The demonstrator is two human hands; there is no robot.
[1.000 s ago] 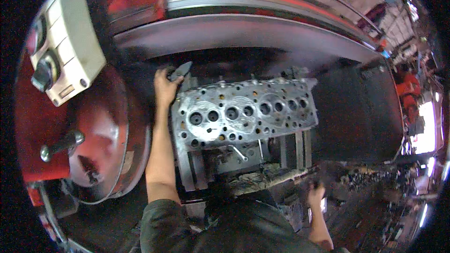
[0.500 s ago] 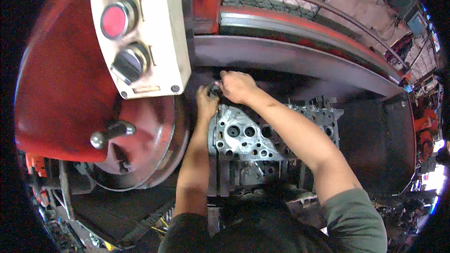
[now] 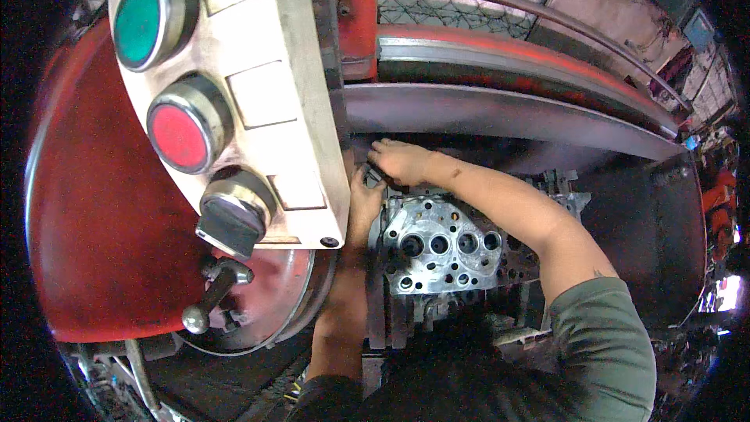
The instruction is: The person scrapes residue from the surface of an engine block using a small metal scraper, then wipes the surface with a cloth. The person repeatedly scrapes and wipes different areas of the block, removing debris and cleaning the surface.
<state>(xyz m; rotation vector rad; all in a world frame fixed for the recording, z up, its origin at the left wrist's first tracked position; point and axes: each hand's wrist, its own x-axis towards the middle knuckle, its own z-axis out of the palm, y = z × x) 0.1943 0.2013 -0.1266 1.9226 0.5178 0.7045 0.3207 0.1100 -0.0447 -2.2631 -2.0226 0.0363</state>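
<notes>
A silvery engine cylinder head [image 3: 437, 266] with a row of round holes lies flat in front of me. By its far left corner, my left hand [image 3: 366, 199] grips a small dark metal part [image 3: 374, 175] between thumb and fingers. My right hand [image 3: 404, 162] reaches across from the right, its fingers curled over the same part from the far side. Most of that part is covered by the fingers, and its exact kind cannot be made out.
A pale control box [image 3: 289, 148] with green and red buttons and a black rotary knob hangs close at upper left. Behind it are a red machine housing [image 3: 101, 211] and a ball-ended lever [image 3: 219, 295]. A dark metal guard [image 3: 500, 109] curves along the back.
My view has shifted, so the control box looks larger and lower and the cylinder head sits further right and down. Both hands stay at the same corner, on the dark part.
</notes>
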